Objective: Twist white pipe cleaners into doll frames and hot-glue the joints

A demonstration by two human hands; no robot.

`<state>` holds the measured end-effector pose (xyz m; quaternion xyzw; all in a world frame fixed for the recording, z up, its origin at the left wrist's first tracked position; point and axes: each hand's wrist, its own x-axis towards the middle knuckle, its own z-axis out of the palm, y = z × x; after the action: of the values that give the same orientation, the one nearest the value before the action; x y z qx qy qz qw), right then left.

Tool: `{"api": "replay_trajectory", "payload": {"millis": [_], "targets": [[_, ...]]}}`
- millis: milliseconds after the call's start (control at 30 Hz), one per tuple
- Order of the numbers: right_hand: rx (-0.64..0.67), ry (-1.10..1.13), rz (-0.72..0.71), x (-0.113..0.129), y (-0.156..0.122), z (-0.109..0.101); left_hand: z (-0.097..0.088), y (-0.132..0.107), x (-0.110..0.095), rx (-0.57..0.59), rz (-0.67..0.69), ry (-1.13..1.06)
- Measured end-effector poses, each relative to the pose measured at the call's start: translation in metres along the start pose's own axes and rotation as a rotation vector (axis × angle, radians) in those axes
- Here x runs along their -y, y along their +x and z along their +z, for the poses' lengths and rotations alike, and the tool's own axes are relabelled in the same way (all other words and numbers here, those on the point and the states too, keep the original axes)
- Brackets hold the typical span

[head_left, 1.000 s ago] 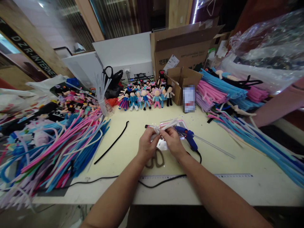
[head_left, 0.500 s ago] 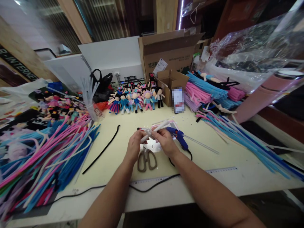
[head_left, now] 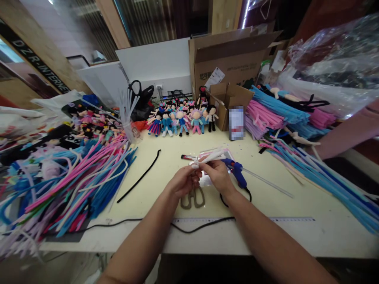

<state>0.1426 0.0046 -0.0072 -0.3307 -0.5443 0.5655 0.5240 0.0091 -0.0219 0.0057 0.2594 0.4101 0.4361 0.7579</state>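
Both hands are closed on the white stems [head_left: 213, 155] at the center of the frame: the left hand [head_left: 184, 180] pinches their near end at its fingertips, while the right hand [head_left: 218, 173] grips them farther along, between thumb and fingers. Its lower fingers are partly hidden. Just below the left hand, the scissors [head_left: 203, 197] show only their handles on the table [head_left: 166, 165]. Right of center lies a blue glue gun [head_left: 237, 173], a clear glue stick [head_left: 268, 182] jutting from its back toward lower right. One black stem [head_left: 138, 178] lies left of center. Dolls [head_left: 181, 123] stand in the upper middle, and colored stems [head_left: 85, 177] heap at left.
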Motion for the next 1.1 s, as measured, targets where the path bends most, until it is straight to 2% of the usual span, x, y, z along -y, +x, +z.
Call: {"api": "replay_trajectory", "payload": {"millis": [100,233,533,733,1100], "targets": [[-0.029,-0.051,0.0,-0.001,0.0,0.0,0.001,-0.001,0.0,-0.012,-0.001,-0.069],[-0.05,-0.066,0.033,0.0,-0.001,0.001,0.004,-0.001,0.001,-0.03,0.055,-0.056],[-0.057,0.109,0.114,0.001,-0.002,0.004,0.001,0.004,0.002,-0.14,0.334,0.203],[-0.05,0.141,0.137,0.001,-0.002,0.003,-0.006,0.006,0.003,-0.172,0.453,0.367],[-0.092,0.191,0.169,-0.003,-0.002,0.007,-0.002,0.006,0.008,-0.246,0.596,0.531]]}}
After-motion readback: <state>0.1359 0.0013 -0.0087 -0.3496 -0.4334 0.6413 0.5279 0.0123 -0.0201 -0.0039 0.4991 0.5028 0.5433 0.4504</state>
